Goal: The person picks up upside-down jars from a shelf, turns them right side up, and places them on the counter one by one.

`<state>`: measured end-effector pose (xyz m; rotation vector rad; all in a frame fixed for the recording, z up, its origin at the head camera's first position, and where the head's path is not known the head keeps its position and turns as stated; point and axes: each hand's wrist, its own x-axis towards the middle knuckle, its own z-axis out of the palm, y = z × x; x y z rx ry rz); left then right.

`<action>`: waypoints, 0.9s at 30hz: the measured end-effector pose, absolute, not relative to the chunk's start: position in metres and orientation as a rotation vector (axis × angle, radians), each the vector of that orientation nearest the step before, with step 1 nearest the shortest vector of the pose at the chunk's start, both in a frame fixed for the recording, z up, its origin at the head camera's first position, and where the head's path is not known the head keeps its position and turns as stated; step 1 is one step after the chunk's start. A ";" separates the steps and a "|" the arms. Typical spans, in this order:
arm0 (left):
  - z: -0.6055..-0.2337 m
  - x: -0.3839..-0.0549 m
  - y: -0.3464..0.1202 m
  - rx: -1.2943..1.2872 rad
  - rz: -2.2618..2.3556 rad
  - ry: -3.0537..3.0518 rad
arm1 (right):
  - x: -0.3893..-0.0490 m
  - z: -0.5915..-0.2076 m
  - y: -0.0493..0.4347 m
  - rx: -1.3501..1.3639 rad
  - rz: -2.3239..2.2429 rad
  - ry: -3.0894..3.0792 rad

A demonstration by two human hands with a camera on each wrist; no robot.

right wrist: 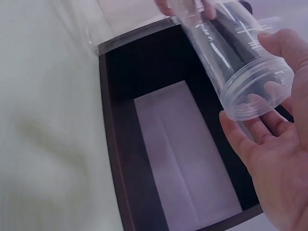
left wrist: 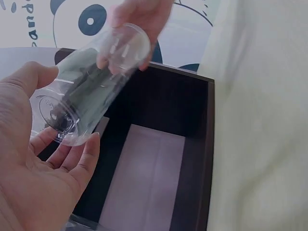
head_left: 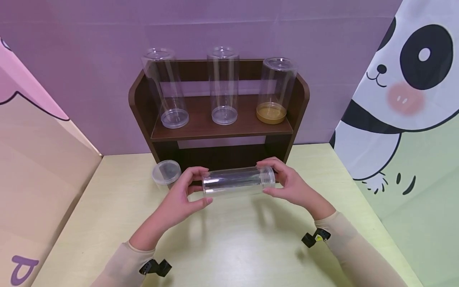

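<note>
A clear plastic jar (head_left: 233, 181) lies sideways between both hands, held above the table in front of the shelf. My left hand (head_left: 181, 201) holds its closed base end, thumb on one side and fingers on the other; the left wrist view shows the round base (left wrist: 57, 115) near that palm. At the opposite end, my right hand (head_left: 292, 187) grips around the clear lid (right wrist: 260, 89). Through the transparent wall the jar looks hollow, with nothing inside.
Behind the hands stands a dark brown shelf (head_left: 218, 133). On it are two tall clear jars (head_left: 172, 91) (head_left: 224, 87) and one shorter jar with a gold lid (head_left: 271, 113), all upside down. A short clear jar (head_left: 166, 173) sits on the table (head_left: 233, 247) beside my left hand.
</note>
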<state>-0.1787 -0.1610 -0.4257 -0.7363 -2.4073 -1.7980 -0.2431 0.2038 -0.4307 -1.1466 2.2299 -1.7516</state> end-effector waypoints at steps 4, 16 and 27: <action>-0.431 -0.179 -0.162 -0.742 -1.788 -2.409 | -0.243 -0.426 0.207 -1.196 -1.782 2.206; -0.437 -0.179 -0.162 -0.724 -1.815 -2.407 | -0.239 -0.420 0.209 -1.058 -1.810 2.197; -0.460 -0.184 -0.157 -0.698 -1.669 -2.585 | -0.243 -0.409 0.202 -1.156 -1.964 2.093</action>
